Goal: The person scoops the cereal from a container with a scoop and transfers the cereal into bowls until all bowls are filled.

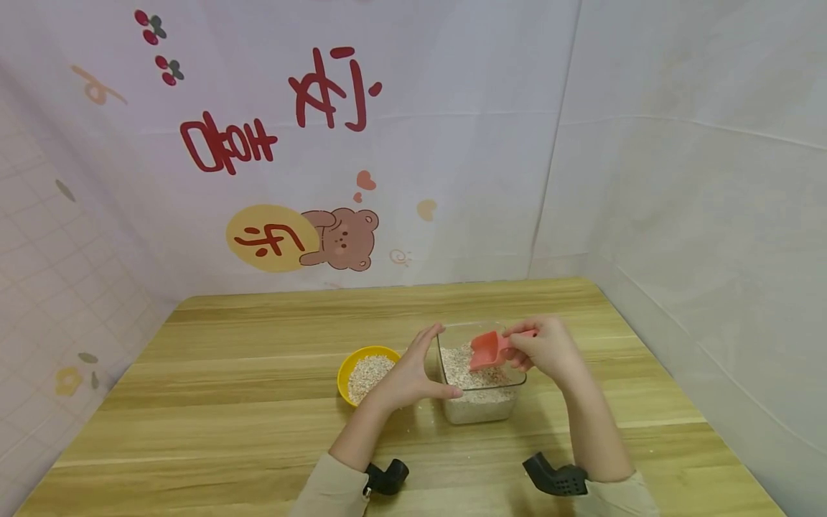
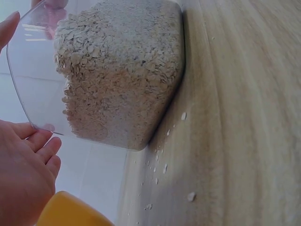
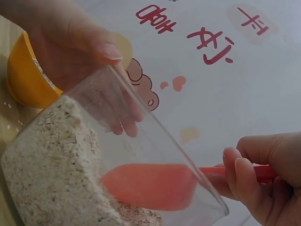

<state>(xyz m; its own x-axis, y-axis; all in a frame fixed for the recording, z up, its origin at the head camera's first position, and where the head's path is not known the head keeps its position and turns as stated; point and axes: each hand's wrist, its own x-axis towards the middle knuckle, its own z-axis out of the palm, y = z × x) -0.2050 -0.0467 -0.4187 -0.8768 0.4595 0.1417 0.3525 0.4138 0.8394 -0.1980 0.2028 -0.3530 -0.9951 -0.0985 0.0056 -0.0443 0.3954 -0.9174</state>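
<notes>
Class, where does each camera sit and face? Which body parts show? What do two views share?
On head: faces forward and down at clear rectangular container of pale flakes; left hand, right hand, forearms show.
On left wrist: faces container's side; left hand shows.
On right wrist: faces pink plastic scoop; both hands show.
Both wrist views share the round yellow bowl.

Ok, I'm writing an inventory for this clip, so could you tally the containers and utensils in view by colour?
Yellow: 1, the bowl
Clear: 1, the container of flakes
Pink: 1, the scoop
Total: 3
</notes>
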